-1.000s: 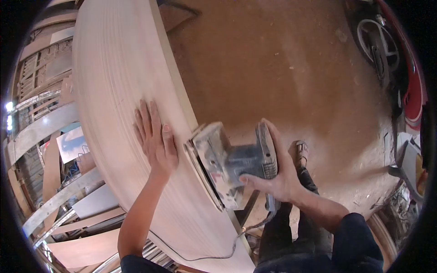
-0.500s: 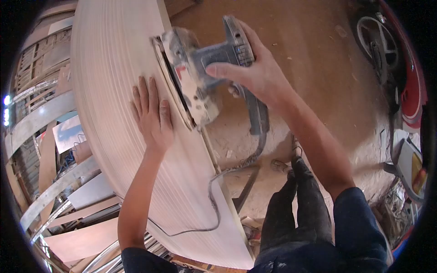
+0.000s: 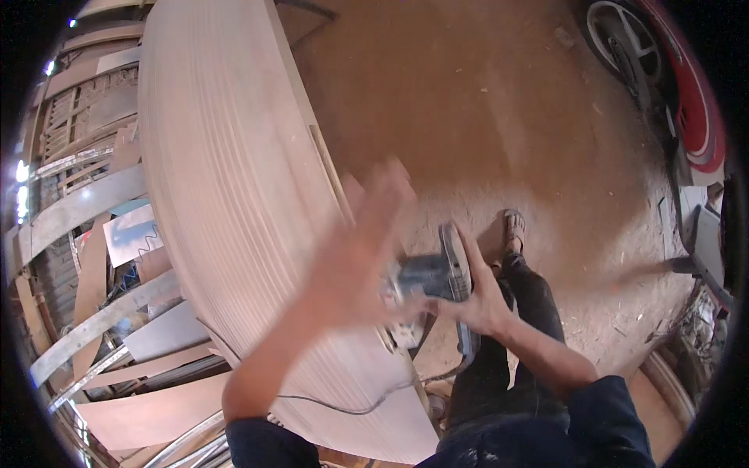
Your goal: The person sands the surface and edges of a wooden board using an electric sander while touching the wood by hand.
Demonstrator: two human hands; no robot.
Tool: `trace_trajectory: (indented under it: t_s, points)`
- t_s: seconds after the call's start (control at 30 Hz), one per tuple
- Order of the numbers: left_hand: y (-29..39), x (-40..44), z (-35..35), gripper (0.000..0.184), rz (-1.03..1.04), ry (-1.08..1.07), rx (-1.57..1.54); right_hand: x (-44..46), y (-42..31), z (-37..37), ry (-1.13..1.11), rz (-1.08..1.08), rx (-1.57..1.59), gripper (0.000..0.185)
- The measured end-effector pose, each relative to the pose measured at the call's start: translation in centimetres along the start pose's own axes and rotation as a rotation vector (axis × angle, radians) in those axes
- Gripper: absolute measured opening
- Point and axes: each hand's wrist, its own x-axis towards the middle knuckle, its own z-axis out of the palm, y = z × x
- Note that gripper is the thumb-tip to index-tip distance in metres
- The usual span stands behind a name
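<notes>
My right hand (image 3: pixel 480 308) grips an electric sander (image 3: pixel 427 278), its grey body tipped on its side at the edge of a wooden panel (image 3: pixel 226 179). The panel is large and pale, with grain running along its length. My left hand (image 3: pixel 360 257), smeared by motion, is raised above the panel's right edge, with its fingers stretched away from me and the thumb apart. It holds nothing that I can see, and it hides part of the sander's base. The sander's power cord (image 3: pixel 343 410) trails over the near end of the panel.
Boards and strips (image 3: pixel 148 413) are stacked along the left. A brown, dusty floor (image 3: pixel 484 117) lies to the right, with scraps on it. A red vehicle (image 3: pixel 698 117) with a wheel stands at the far right. My sandalled foot (image 3: pixel 513 230) is near the panel.
The sander, in my right hand, has come nearer to me along the panel's edge. My left hand has lifted off the panel and swung right, towards the edge.
</notes>
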Motion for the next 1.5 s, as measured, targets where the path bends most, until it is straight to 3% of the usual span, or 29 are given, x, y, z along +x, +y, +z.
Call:
trace_trajectory:
  t_s: [0.13,0.2,0.3,0.4,0.53,0.6,0.73,0.83,0.9,1.03,1.17,1.3,1.4,1.47,1.5]
  points:
    - [5.4,-4.5,8.4,0.118,0.088,-0.135,0.281,-4.8,2.1,0.5,0.011,0.041,-0.071,0.118]
    - [6.2,-4.1,9.5,0.100,0.038,-0.282,0.414,-5.6,2.4,0.5,0.038,0.020,-0.059,0.118]
    - [5.7,-2.8,10.2,0.086,0.055,-0.198,0.446,-4.9,2.1,0.4,0.020,0.142,0.025,0.120]
    - [3.2,-0.6,7.3,0.085,0.050,-0.255,0.210,-1.4,0.4,0.0,0.042,0.052,-0.098,0.120]
    - [0.1,4.4,2.0,0.083,0.034,-0.114,0.271,6.5,-2.1,-1.0,0.014,0.042,-0.110,0.119]
    - [-2.1,7.4,-0.4,0.084,0.015,-0.122,0.260,10.8,-2.4,-1.2,0.075,-0.112,-0.060,0.115]
    - [-5.6,12.3,-4.1,0.083,-0.047,-0.055,0.267,18.3,-6.3,-2.0,0.070,-0.019,-0.044,0.111]
    - [-7.7,14.1,-5.4,0.081,-0.023,0.088,0.267,21.7,-7.7,-1.8,0.102,-0.107,-0.089,0.110]
    - [-7.7,14.4,-4.9,0.079,-0.020,0.093,0.326,21.7,-8.5,-1.6,0.099,0.011,-0.004,0.111]
    - [-5.9,11.3,-0.7,0.076,0.003,0.111,0.322,17.2,-4.9,-1.8,0.111,-0.060,-0.133,0.112]
    - [-0.8,5.3,5.0,0.078,-0.055,-0.064,0.334,8.2,-0.5,-1.8,0.063,0.012,-0.133,0.115]
    - [3.3,-0.2,8.7,0.082,0.028,-0.144,0.216,-0.3,1.6,-1.5,-0.030,0.112,-0.155,0.118]
    - [3.7,-0.4,8.6,0.084,0.043,-0.195,0.139,-1.8,0.4,-1.3,-0.027,0.278,0.001,0.120]
    - [3.1,0.6,7.5,0.084,0.030,-0.194,0.105,0.2,0.4,-1.6,-0.010,0.260,-0.015,0.122]
    - [2.1,1.8,6.6,0.085,0.022,-0.158,0.168,1.8,0.5,-2.0,-0.007,0.162,-0.172,0.122]
